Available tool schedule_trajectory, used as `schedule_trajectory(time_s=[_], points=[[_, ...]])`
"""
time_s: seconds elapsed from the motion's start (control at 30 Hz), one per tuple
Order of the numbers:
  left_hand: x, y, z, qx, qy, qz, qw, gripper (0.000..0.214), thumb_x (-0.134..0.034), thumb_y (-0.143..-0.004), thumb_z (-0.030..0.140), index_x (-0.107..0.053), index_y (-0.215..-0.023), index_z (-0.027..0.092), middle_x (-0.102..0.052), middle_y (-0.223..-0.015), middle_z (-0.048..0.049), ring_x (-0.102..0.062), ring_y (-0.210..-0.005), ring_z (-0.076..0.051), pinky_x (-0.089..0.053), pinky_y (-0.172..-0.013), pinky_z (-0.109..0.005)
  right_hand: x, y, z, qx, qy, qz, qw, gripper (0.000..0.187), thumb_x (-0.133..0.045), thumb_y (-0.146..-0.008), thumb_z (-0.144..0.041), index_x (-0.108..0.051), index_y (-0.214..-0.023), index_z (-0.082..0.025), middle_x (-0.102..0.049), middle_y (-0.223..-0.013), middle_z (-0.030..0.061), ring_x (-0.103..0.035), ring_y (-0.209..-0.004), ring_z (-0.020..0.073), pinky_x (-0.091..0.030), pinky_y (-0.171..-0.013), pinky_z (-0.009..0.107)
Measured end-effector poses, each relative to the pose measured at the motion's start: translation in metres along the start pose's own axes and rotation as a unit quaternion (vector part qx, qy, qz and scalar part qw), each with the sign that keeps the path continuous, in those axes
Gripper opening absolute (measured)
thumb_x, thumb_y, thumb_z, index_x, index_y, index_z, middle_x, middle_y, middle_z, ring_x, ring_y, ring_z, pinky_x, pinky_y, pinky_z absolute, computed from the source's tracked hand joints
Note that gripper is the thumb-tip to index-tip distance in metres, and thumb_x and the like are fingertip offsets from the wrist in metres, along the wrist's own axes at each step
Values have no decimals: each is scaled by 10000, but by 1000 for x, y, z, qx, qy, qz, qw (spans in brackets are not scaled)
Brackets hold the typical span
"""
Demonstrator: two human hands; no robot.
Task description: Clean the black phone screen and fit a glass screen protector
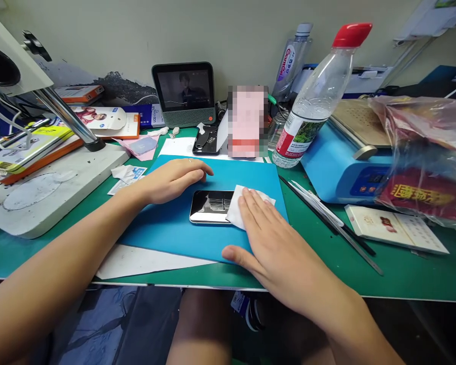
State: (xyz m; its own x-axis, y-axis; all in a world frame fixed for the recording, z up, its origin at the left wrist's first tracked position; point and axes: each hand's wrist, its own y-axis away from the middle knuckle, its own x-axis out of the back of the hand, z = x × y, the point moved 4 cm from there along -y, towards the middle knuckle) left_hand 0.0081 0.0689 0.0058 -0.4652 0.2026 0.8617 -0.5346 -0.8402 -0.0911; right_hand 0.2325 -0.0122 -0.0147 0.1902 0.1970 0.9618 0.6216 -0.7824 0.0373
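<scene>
A black smartphone point(210, 205) lies screen-up on a blue mat point(163, 228) in the middle of the green desk. My right hand point(268, 241) lies flat with fingers stretched out, pressing a white wipe point(236, 205) onto the phone's right end. My left hand point(175, 178) rests on the mat just behind the phone's left end, fingers loosely curled and holding nothing; they touch the mat beside the phone's top edge.
A water bottle with a red cap point(315, 96) stands behind right, next to a blue machine point(338, 170). Thin metal tools point(327, 218) and a small booklet point(393, 228) lie right. A microscope base point(49, 187) sits left; a small screen point(185, 94) stands at the back.
</scene>
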Motion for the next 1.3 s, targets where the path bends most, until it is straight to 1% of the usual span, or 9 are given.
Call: schedule_trajectory(time_s=[0.17,0.3,0.43,0.63,0.77,0.9,1.0,1.17,1.3], points=[[1,-1,4,-8,-3,3,1000,443,-329,-1047,411,-661,-1200,160,-737,-1113,-68,-667,-1042,-254,-479,-979,-374,0,-14,-1,-45,3,0,999,1052,-352,-943,-764,-172,-1600,37,-63,-1684,258,-64,-1574,366,-173,-1268,567],[1,-1,4,-10,-6,11,1000,415,-346,-1040,371,-658,-1213,159,-729,-1170,-72,-660,-1084,-249,-469,-1004,-369,-3,-27,-12,-60,-5,5,998,1113,-334,-913,-813,-134,-1605,36,-59,-1687,253,-46,-1578,359,-176,-1271,557],[0,-1,0,-11,-7,14,1000,381,-383,-1030,329,-654,-1237,160,-717,-1231,-77,-654,-1120,-242,-465,-1022,-359,-7,-38,-34,-31,-33,-12,999,1102,-321,-915,-815,-160,-1605,29,-53,-1693,223,-20,-1579,348,-159,-1281,534],[0,0,-1,-20,2,18,1000,366,-376,-1027,303,-661,-1220,178,-729,-1210,-64,-666,-1097,-228,-480,-1016,-348,-11,-49,-67,18,-48,6,999,1137,-373,-901,-812,-182,-1587,74,-94,-1673,287,-73,-1580,367,-157,-1288,511],[1,-1,0,-15,7,21,1000,370,-372,-1025,313,-671,-1192,174,-739,-1175,-67,-682,-1054,-229,-498,-986,-346,-18,-47,-76,54,-67,20,996,1083,-382,-926,-779,-227,-1586,65,-140,-1674,282,-114,-1579,364,-176,-1288,503],[1,-1,0,-10,10,14,1000,381,-372,-1031,340,-669,-1202,175,-743,-1151,-65,-689,-1027,-229,-506,-973,-348,-21,-35,-72,99,-75,40,991,1002,-375,-954,-743,-299,-1577,37,-186,-1679,254,-151,-1581,336,-179,-1293,489],[0,0,1,-5,11,10,1000,397,-374,-1039,388,-665,-1210,181,-735,-1171,-73,-683,-1049,-244,-503,-981,-361,-19,-21,-63,115,-73,51,989,955,-359,-975,-716,-293,-1587,15,-194,-1684,233,-150,-1585,306,-182,-1296,467],[-1,0,0,19,0,-1,1000,414,-373,-1036,451,-659,-1213,208,-741,-1143,-58,-677,-1049,-258,-502,-974,-372,-12,-2,-44,97,-67,47,992,936,-367,-982,-700,-264,-1601,-6,-173,-1692,212,-135,-1588,295,-207,-1290,482],[0,-1,1,25,-13,-5,1000,442,-375,-1036,477,-662,-1217,195,-733,-1173,-67,-669,-1064,-270,-489,-988,-383,-7,3,-24,52,-57,30,997,943,-384,-975,-706,-249,-1607,-19,-143,-1697,196,-125,-1587,310,-225,-1280,520]])
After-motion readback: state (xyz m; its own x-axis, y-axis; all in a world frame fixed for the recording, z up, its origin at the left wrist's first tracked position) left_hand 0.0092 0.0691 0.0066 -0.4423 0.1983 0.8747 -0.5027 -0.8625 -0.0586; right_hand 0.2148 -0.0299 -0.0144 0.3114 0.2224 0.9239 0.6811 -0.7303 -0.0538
